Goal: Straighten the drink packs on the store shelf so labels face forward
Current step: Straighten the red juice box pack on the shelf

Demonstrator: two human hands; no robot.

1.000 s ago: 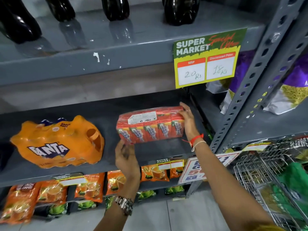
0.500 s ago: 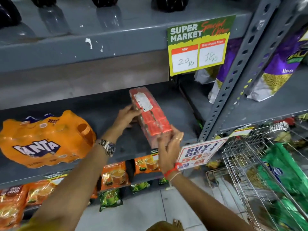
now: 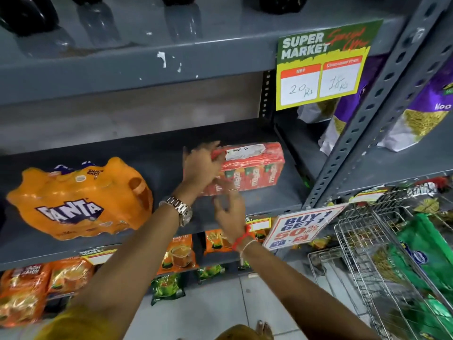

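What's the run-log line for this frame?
phase: straightening | object: red drink pack on middle shelf, labels forward | left hand: on pack's left end | right hand: at front edge, blurred | Fanta pack: untouched

- I have only 1 view, from the camera on my head, looking forward and down at a grey metal shelf close in front of me.
- It sits near enough that my forearms run up from the bottom edge, and my left hand and right hand land near the middle.
- The wide lens bends the upright post on the right into a slant.
- The top edge crops the bottles on the shelf above; the bottom edge takes in the floor tiles.
- With no 2nd view, nothing overlaps.
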